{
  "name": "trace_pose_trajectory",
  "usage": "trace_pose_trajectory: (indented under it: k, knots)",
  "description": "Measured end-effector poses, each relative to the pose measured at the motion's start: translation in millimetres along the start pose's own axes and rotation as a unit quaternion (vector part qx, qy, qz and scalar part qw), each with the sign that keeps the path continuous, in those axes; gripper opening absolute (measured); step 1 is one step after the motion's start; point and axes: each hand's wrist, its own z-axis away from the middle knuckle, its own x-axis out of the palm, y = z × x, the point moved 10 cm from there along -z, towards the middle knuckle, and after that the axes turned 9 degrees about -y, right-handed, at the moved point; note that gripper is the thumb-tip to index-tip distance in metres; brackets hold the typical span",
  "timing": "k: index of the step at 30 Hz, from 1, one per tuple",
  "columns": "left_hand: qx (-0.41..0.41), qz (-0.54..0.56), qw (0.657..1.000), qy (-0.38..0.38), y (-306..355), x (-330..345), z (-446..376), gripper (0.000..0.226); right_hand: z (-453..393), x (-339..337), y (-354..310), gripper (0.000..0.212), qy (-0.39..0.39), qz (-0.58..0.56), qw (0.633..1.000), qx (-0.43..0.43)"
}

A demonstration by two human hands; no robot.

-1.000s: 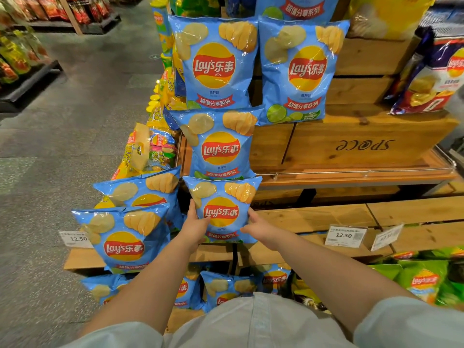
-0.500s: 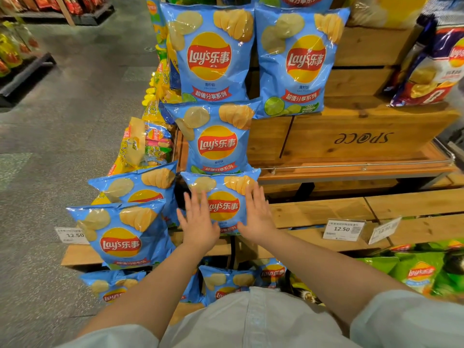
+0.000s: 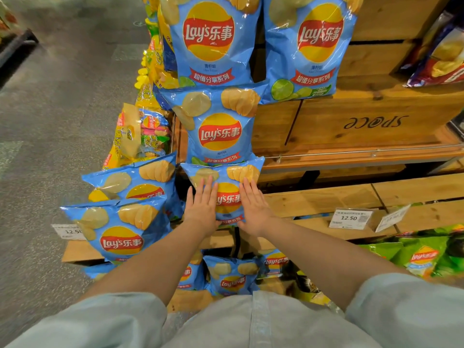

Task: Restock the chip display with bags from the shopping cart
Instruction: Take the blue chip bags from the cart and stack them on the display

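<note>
Two flat hands lie on one blue Lay's lime chip bag [image 3: 227, 194]: the left hand [image 3: 200, 207] on its left half, the right hand [image 3: 252, 209] on its right half, fingers straight and pointing away, pressing and not gripping. The bag stands upright on the wooden shelf [image 3: 326, 199], long axis vertical, directly ahead of both hands and about equally near each, its top edge touching the bottom of the larger lime bag [image 3: 221, 126] on the tier above. Judging by this, the bag is placed and is being patted square; any correction would be a push straight back. Just left, two more blue bags [image 3: 120, 222] lean, overlapping, at the shelf's left end. To the right the shelf is bare wood, with a 12.50 price tag [image 3: 350, 218] at its near edge. The shopping cart is not in view.
</note>
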Motion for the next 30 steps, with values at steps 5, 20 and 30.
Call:
trace_pose_trajectory:
  k: [5,20,30]
  knots:
    - [0.001,-0.019,1.000,-0.010,-6,8,-11,0.104,-14,3,9,0.094,-0.017,0.068,0.998,-0.004]
    - [0.029,0.025,0.998,0.040,-7,17,-32,0.103,-22,27,23,0.084,0.018,0.098,0.995,0.008]
    - [0.110,0.078,0.952,0.275,9,-43,-4,0.097,3,-37,3,0.072,0.200,0.068,0.976,-0.055]
